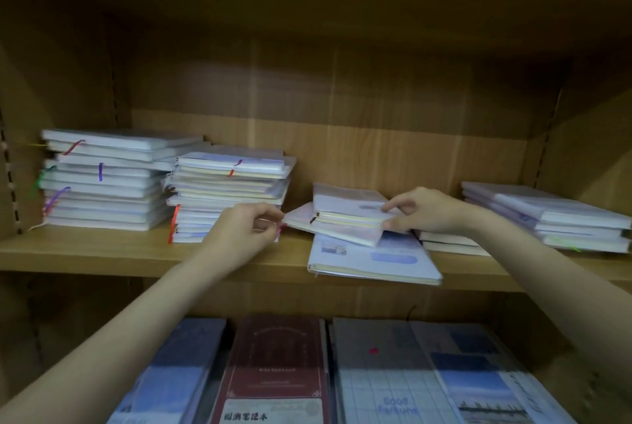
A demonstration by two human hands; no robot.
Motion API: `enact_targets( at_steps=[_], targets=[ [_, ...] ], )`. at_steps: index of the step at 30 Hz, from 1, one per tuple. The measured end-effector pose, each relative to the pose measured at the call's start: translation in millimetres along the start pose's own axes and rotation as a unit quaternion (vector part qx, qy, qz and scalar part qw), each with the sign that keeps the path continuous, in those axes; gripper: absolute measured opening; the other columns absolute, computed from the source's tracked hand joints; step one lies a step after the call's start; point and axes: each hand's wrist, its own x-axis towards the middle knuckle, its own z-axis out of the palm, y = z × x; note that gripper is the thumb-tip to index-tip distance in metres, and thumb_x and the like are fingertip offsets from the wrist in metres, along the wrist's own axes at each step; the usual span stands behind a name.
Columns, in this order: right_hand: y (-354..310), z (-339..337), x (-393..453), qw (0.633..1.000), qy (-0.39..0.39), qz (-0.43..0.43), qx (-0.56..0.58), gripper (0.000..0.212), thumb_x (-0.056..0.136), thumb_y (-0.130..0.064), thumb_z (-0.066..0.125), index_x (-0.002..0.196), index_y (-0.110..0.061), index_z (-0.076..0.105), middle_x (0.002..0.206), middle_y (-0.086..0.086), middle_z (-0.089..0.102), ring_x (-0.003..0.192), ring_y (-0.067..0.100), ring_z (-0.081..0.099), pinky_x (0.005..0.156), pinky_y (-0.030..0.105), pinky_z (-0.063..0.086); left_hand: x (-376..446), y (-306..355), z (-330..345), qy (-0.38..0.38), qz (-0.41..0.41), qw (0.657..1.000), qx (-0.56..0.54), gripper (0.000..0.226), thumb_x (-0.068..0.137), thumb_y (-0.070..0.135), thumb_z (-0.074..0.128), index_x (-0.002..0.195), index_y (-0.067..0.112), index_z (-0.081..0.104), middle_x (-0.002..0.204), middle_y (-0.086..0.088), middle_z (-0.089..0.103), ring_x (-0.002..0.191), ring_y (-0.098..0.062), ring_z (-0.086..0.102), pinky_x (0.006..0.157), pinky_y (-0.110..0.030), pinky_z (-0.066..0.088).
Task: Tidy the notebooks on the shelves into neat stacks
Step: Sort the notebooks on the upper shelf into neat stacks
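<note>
Matt wood-grain laminate shelf point(102, 252) and back panel point(342, 98), pale notebooks point(102, 184) in glossy clear plastic wrap, cream paper page edges, thin satin ribbon markers point(101, 171) in purple, red and green, dark red leather-look notebook point(273, 362) below, smooth with printed lettering

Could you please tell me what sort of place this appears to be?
Probably a stationery shop or stockroom: a wooden shelf holds stacks of wrapped notebooks, and more notebooks lie face up on the shelf below, like goods on display.
</note>
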Motion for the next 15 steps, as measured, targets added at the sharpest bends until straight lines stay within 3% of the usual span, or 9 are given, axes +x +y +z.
enact_targets(
  at_steps=[3,6,8,9,11,12,15],
  targets=[
    [-15,1,4,0.998,-0.047,0.009,-0.027,0.062,0.081,-0.051,0.064,0.136,-0.026,0.048,0.145,0.001,0.038,0.130,0.020,0.036,0.098,0.027,0.030,1,1,1,-0.011,-0.028,0.999,-0.041,0.023,0.085,0.003,0.058,0.105,0.013,0.066,0.095,0.003,0.065,0.094,-0.010,0.062,0.087,-0.021,0.046],
    [-16,1,7,0.998,-0.030,-0.004,-0.049,0.061,0.080,-0.051,0.064,0.135,-0.028,0.049,0.141,0.002,0.043,0.120,0.017,0.043,0.089,0.023,0.031,-1,0,-1,-0.028,-0.019,0.999,-0.029,0.027,0.085,0.002,0.057,0.109,0.011,0.065,0.099,0.002,0.064,0.095,-0.011,0.062,0.089,-0.022,0.045],
    [-13,-5,5,0.996,-0.064,-0.006,-0.062,0.060,0.083,-0.047,0.064,0.137,-0.029,0.046,0.131,-0.003,0.050,0.106,0.010,0.046,0.084,0.021,0.032,-2,-3,-2,-0.034,-0.012,0.999,-0.020,0.026,0.085,0.001,0.057,0.109,0.010,0.066,0.101,0.002,0.064,0.095,-0.010,0.062,0.088,-0.019,0.044],
    [-13,-8,4,0.993,-0.093,-0.003,-0.069,0.059,0.086,-0.041,0.063,0.140,-0.030,0.042,0.116,-0.008,0.053,0.094,0.005,0.046,0.078,0.019,0.034,-3,-4,-2,-0.034,-0.012,0.999,-0.020,0.026,0.085,0.001,0.057,0.109,0.009,0.066,0.101,0.001,0.064,0.096,-0.011,0.062,0.089,-0.019,0.044],
    [-15,-9,2,0.990,-0.107,-0.001,-0.091,0.058,0.089,-0.024,0.062,0.141,-0.029,0.038,0.081,-0.018,0.039,0.070,-0.001,0.039,0.062,0.016,0.036,-2,-3,-1,-0.030,-0.013,0.999,-0.020,0.026,0.085,0.000,0.057,0.108,0.009,0.066,0.102,0.000,0.066,0.096,-0.011,0.063,0.090,-0.020,0.045],
    [-15,-7,1,0.992,-0.083,-0.008,-0.098,0.058,0.088,-0.018,0.061,0.140,-0.028,0.039,0.075,-0.018,0.033,0.064,-0.001,0.036,0.058,0.014,0.036,-1,-2,0,-0.027,-0.012,0.999,-0.017,0.027,0.085,0.000,0.056,0.108,0.009,0.066,0.101,0.000,0.067,0.095,-0.011,0.063,0.089,-0.018,0.045],
    [-19,2,-2,0.982,-0.026,-0.049,-0.181,0.055,0.085,-0.015,0.059,0.138,-0.020,0.044,0.085,-0.009,0.047,0.070,0.006,0.038,0.055,0.015,0.033,-2,5,3,-0.018,0.006,1.000,-0.004,0.030,0.085,-0.002,0.053,0.110,0.011,0.066,0.095,0.004,0.065,0.092,-0.006,0.062,0.081,-0.010,0.043]
  ],
)
